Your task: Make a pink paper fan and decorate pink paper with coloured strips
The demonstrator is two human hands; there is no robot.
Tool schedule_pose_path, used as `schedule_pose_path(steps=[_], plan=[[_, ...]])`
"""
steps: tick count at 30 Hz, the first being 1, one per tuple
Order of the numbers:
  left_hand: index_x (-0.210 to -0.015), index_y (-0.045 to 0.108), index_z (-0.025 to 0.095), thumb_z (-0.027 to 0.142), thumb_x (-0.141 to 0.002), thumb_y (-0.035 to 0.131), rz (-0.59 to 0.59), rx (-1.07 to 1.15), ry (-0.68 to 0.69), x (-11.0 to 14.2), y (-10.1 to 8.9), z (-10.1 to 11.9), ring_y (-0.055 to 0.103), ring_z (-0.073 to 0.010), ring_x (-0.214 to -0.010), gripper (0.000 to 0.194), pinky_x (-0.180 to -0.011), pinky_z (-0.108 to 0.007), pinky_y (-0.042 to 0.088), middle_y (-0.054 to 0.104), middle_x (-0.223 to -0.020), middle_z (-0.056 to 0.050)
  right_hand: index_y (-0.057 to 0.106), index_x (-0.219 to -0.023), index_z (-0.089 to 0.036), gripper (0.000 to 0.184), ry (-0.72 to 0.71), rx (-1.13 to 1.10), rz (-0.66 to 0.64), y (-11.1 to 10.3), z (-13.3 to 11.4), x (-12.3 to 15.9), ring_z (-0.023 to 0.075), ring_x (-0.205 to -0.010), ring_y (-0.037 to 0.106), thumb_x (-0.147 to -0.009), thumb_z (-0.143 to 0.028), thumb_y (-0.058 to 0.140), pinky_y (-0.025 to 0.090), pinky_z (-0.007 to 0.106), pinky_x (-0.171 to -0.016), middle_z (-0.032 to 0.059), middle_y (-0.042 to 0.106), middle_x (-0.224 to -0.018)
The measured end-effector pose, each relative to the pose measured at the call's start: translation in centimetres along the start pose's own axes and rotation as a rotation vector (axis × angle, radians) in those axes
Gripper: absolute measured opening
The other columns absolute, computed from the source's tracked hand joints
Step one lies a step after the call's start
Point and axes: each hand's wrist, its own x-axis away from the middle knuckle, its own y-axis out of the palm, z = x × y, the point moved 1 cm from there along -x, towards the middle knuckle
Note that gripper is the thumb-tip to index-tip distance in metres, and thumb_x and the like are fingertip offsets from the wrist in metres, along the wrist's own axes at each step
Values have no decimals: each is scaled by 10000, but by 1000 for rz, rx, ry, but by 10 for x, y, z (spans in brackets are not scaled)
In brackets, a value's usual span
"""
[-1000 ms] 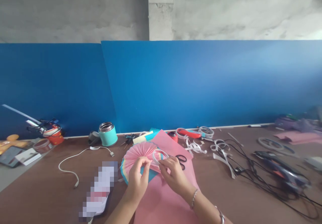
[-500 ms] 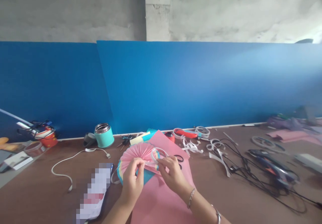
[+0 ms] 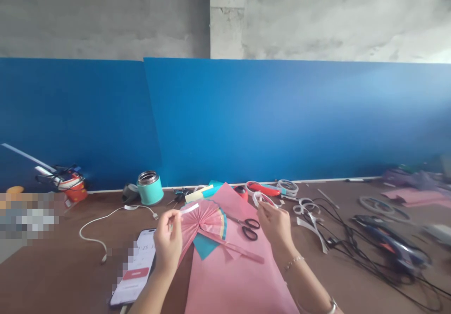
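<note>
Between the thumb and fingers of my left hand (image 3: 168, 239) is a short strip of white tape (image 3: 190, 209), its free end pointing right over the pleated paper fan (image 3: 211, 215). The fan is pink with a blue and yellow edge, gathered at its middle. My right hand (image 3: 276, 224) pinches a narrow roll of white tape (image 3: 260, 197), to the right of the fan. Black-handled scissors (image 3: 250, 230) lie between the hands, blades toward the fan. Beneath are a large pink sheet (image 3: 239, 286) and a teal piece of paper (image 3: 205, 246).
A phone (image 3: 136, 271) lies left of my left arm. Behind it are a white cable (image 3: 93, 239) and an uncapped teal flask (image 3: 150, 189). White strip scraps (image 3: 312, 231), black cords (image 3: 347, 229) and a dark blue tool (image 3: 391, 246) occupy the right. A blue partition (image 3: 282, 121) rises behind.
My hands have moved apart from over the fan, the right one going right with the roll. A separate tape strip now shows in my left hand. The scissors and the fan's middle are uncovered.
</note>
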Motion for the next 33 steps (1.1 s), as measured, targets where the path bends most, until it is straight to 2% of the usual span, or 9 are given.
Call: schedule_pose_path(steps=[3, 6, 9, 13, 15, 20, 24, 26, 33], plan=[[-840, 580, 184, 351, -849, 505, -173, -20, 37, 4, 7, 1, 640, -174, -738, 183, -694, -268, 520, 643, -771, -44, 598, -562, -186, 197, 16, 451, -244, 4, 10, 2, 200, -671, 571, -717, -145, 484, 340, 327, -685, 62, 633, -611], [-796, 571, 194, 316, -858, 485, -338, -44, 92, 10, 13, 9, 630, -161, -710, 162, -665, -248, 510, 637, -743, -26, 629, -640, -167, 129, 14, 601, -262, 10, 4, 12, 271, -781, 592, -727, -159, 534, 343, 384, -712, 137, 659, -769], [-782, 560, 200, 283, -876, 450, -514, -54, 135, 15, 16, 17, 614, -147, -705, 167, -670, -236, 498, 624, -736, -14, 644, -822, -192, 138, -189, 394, -168, 16, -16, 22, 258, -869, 574, -810, -216, 509, 358, 383, -758, 111, 643, -900], [-804, 549, 198, 271, -900, 418, -710, -21, 114, 24, 20, 23, 598, -142, -726, 178, -687, -235, 487, 609, -750, -11, 583, -1076, -239, 259, -522, 23, -326, 23, -44, 39, 219, -972, 539, -817, -253, 570, 377, 330, -806, 66, 611, -1041], [-802, 549, 197, 263, -901, 418, -763, 6, 94, 29, 22, 25, 598, -142, -730, 177, -692, -235, 485, 615, -758, -12, 601, -963, -234, 137, -560, -20, -380, 28, -51, 47, 202, -938, 542, -840, -211, 545, 370, 315, -787, 46, 620, -989], [-920, 603, 209, 259, -898, 427, -756, 31, 56, 36, 25, 23, 641, -165, -848, 185, -764, -259, 499, 686, -888, -42, 566, -787, -200, 162, -516, 45, -356, 36, -48, 50, 179, -814, 542, -870, -127, 447, 339, 293, -716, 27, 614, -830], [-1283, 436, 215, 204, -868, 422, -474, -85, 9, 25, 22, 5, 647, -186, -921, 415, -797, -328, 512, 632, -1163, -112, 546, -823, -194, 180, -412, 110, -260, 36, -41, 46, 187, -753, 555, -887, -147, 384, 335, 291, -682, 35, 616, -785], [-1262, 469, 206, 146, -817, 448, -407, -208, 54, 19, 19, -5, 624, -213, -966, 449, -843, -384, 490, 612, -1193, -118, 541, -944, -201, 144, -389, 112, -267, 36, -41, 47, 193, -756, 571, -853, -171, 434, 345, 291, -690, 32, 635, -810], [-864, 667, 226, 44, -729, 509, -680, -530, 193, 17, 21, -12, 589, -236, -922, 275, -819, -376, 432, 688, -927, -46, 461, -1207, -167, 562, -432, 258, -480, 46, -33, 58, 263, -925, 596, -655, -65, 487, 356, 349, -810, 110, 674, -1001]])
